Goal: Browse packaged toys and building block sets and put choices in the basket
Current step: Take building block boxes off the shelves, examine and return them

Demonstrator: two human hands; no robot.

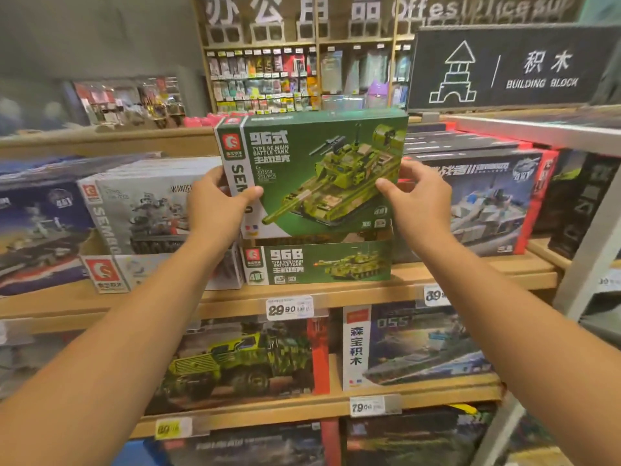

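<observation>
Green tank box [322, 169] — both hands grip sides.

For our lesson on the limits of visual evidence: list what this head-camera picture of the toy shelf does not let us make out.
- Basket: none is in the head view, so its place is unknown.
- Green tank box: the left hand covers part of its "SEMBO" lettering; the right hand covers its right edge.
- Yellow price tag: too blurred to read.
- Second green box: the held box hides its top.
- Bottom-shelf boxes: cut off by the frame's lower edge.
</observation>
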